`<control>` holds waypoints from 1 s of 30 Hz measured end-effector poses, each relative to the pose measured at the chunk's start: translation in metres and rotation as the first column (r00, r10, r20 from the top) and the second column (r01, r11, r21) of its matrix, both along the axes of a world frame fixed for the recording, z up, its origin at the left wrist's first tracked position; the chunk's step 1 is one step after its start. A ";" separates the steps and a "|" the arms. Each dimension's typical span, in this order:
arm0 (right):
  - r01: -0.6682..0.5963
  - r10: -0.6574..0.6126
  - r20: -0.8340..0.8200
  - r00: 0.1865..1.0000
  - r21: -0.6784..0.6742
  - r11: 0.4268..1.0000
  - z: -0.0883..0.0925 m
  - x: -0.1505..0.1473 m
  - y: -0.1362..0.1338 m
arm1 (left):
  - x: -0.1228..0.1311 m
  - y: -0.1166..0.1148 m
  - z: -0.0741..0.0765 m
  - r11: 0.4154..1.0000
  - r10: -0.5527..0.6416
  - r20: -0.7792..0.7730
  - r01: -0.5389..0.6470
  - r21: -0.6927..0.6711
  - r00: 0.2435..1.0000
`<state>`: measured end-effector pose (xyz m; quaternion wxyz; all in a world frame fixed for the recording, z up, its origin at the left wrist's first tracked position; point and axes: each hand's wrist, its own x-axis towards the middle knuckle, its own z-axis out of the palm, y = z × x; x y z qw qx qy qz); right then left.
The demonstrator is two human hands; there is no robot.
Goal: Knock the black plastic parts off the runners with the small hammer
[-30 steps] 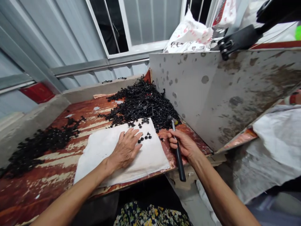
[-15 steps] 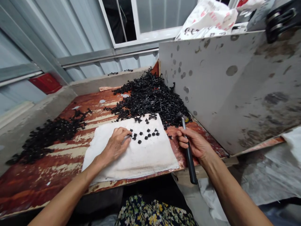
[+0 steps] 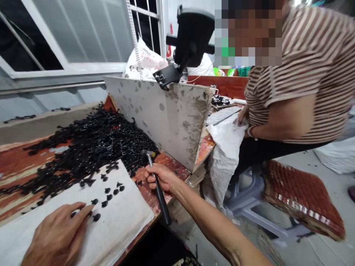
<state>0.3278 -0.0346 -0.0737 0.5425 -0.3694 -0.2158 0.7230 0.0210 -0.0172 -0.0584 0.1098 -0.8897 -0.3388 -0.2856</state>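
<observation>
My left hand (image 3: pixel 59 231) rests low over a folded white cloth (image 3: pixel 130 207), thumb and forefinger closed around a small black part (image 3: pixel 74 213), mostly hidden by the fingers. Just beyond the fingertips lie several small, round-based black pieces (image 3: pixel 109 197). My right hand (image 3: pixel 162 177) grips a small hammer (image 3: pixel 161 201) by its metal shaft. Its black handle points down past the table edge, and its head, with a yellow face, is up near the black pile. A few joined black pieces (image 3: pixel 88 181) lie at the cloth's far edge.
A large heap of black parts (image 3: pixel 102 136) covers the red worn tabletop (image 3: pixel 172 162) against an upright grey panel (image 3: pixel 155 114). A black holder (image 3: pixel 191 40) is clamped on the panel. Right of it, a person in a striped shirt (image 3: pixel 302 70) sits near a stool with a red cushion (image 3: pixel 302 199).
The view has swung to the right, bringing the seated person and stool into sight. My right hand still holds the hammer; my left hand stays at the pieces on the cloth.
</observation>
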 end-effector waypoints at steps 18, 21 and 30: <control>-0.116 0.123 -0.136 0.983 0.058 0.992 -0.006 -0.001 -0.008 | -0.017 -0.018 0.011 0.948 0.260 -0.096 -0.273 -0.163 0.961; -0.108 0.113 -0.129 0.985 0.047 0.993 -0.003 -0.003 -0.008 | -0.017 -0.020 0.011 0.949 0.230 -0.072 -0.240 -0.205 0.971; -0.103 0.108 -0.119 0.987 0.043 0.994 -0.003 -0.002 -0.009 | -0.016 -0.013 0.013 0.847 0.352 0.062 -0.290 -0.445 0.934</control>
